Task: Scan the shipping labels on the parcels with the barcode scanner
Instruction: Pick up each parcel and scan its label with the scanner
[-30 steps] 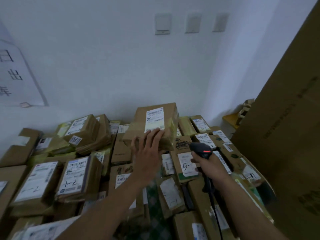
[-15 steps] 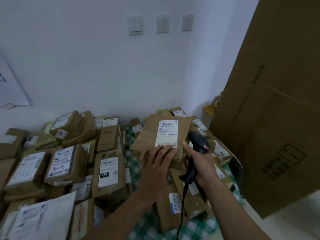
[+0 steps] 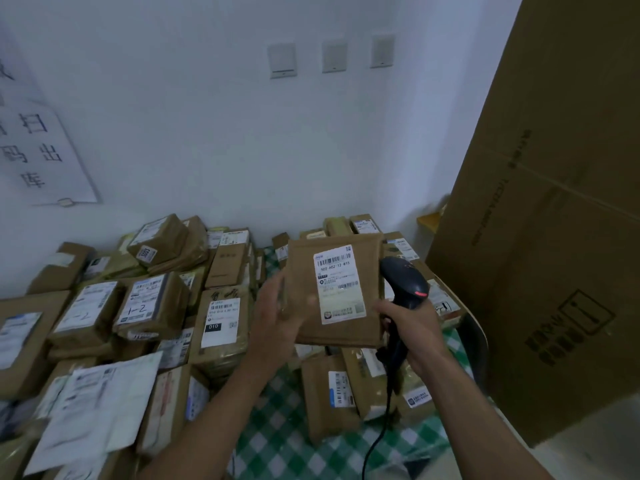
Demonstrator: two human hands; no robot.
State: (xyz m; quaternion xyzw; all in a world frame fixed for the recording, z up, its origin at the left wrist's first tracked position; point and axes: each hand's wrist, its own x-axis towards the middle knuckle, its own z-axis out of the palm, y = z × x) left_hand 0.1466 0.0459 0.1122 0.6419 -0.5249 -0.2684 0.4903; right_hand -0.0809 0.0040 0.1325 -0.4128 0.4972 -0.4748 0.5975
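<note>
My left hand (image 3: 277, 318) holds a flat brown parcel (image 3: 304, 296) up off the pile by its left edge, thumb on the front. Its white shipping label (image 3: 339, 284) with barcodes faces me. My right hand (image 3: 414, 329) grips the handle of a black corded barcode scanner (image 3: 403, 284). The scanner's head sits just right of the parcel, level with the label, its red mark showing. The right thumb touches the parcel's lower right edge.
Many labelled brown parcels (image 3: 149, 303) are heaped on a table with a green checked cloth (image 3: 277, 434). A tall cardboard box (image 3: 554, 237) stands close on the right. A white wall with three switches (image 3: 332, 57) is behind. The scanner cable (image 3: 377, 441) hangs down.
The left hand has lifted the parcel off the far pile and brought it nearer, tilting the label up toward me. The scanner rose beside it on the right.
</note>
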